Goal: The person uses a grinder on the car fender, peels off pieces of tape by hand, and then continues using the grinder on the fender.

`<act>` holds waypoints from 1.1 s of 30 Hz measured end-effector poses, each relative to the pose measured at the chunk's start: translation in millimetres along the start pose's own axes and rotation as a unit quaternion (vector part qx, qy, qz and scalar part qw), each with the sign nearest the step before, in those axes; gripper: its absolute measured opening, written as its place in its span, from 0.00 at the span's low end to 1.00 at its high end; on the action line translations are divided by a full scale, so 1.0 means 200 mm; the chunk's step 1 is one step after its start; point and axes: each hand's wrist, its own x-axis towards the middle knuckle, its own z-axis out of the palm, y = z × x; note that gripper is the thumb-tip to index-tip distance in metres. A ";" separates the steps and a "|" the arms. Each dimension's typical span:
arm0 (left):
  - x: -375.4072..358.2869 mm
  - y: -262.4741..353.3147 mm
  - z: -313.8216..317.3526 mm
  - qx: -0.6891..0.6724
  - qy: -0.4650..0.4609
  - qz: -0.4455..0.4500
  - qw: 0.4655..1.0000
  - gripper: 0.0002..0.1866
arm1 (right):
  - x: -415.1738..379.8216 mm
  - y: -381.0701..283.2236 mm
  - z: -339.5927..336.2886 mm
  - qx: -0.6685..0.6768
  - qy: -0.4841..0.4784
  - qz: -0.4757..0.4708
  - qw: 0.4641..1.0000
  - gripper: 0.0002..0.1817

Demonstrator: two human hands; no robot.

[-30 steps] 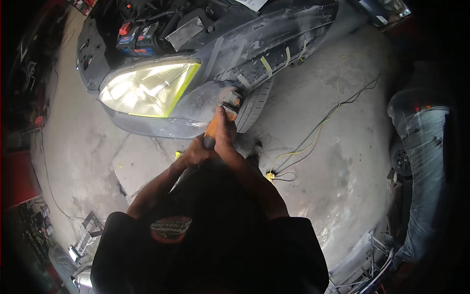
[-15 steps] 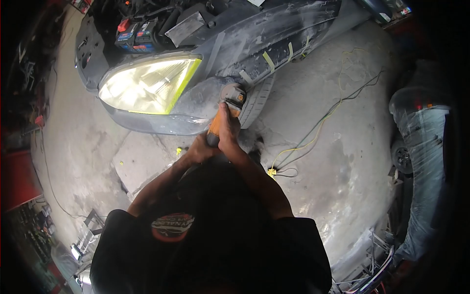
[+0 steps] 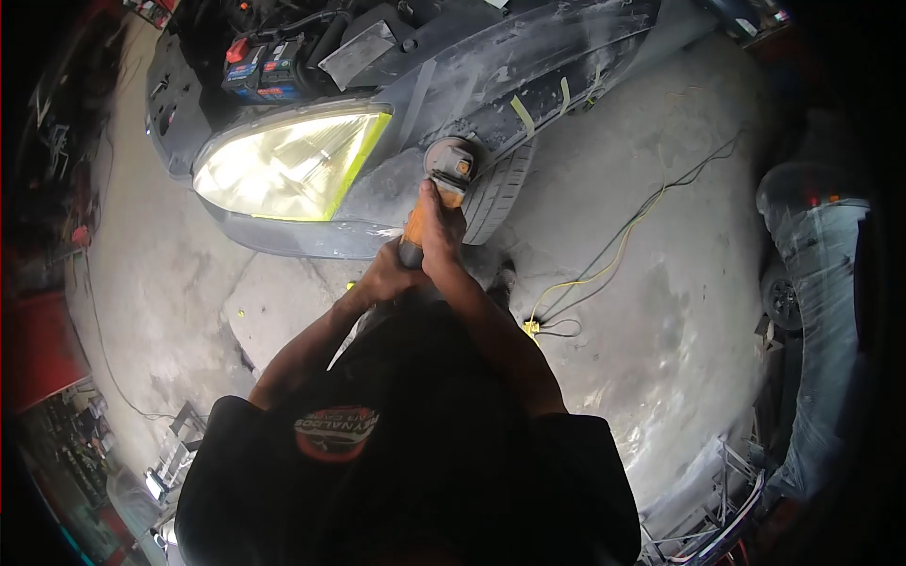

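An orange angle grinder (image 3: 414, 226) is held in both my hands, its round disc head against the scuffed corner of the car's grey front fender (image 3: 472, 94), just above the tyre (image 3: 500, 189). My right hand (image 3: 442, 231) is closed around the body close to the head, thumb along the top. Lower down, my left hand (image 3: 389, 274) is wrapped around the dark rear end; its fingers are partly hidden. Left of the disc sits a clear headlight (image 3: 283, 165) edged with yellow-green tape. Strips of pale tape (image 3: 522, 113) hang on the fender edge.
A battery (image 3: 264, 75) shows in the engine bay. Yellow and dark cords (image 3: 613, 250) run across the concrete floor (image 3: 651, 349) to a yellow plug (image 3: 531, 327). At the right stands another car under plastic sheeting (image 3: 826, 311). Metal stands (image 3: 722, 486) lie lower right.
The grinder's head has moved slightly up along the fender, with both my hands following it. My grip looks the same.
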 end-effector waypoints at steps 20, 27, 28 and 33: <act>-0.01 0.02 0.01 0.006 0.014 0.022 1.000 0.32 | 0.00 -0.05 0.01 -0.010 -0.010 0.033 0.999 0.32; -0.01 0.02 -0.02 -0.032 -0.012 -0.004 0.999 0.33 | -0.01 -0.04 0.02 0.016 -0.039 0.008 0.999 0.31; 0.00 -0.02 0.00 -0.021 0.008 0.020 1.000 0.32 | -0.01 -0.04 0.02 0.000 -0.023 0.011 1.000 0.32; -0.03 -0.05 0.04 0.001 0.042 0.054 0.998 0.30 | -0.01 0.01 -0.01 -0.020 0.004 0.070 0.997 0.34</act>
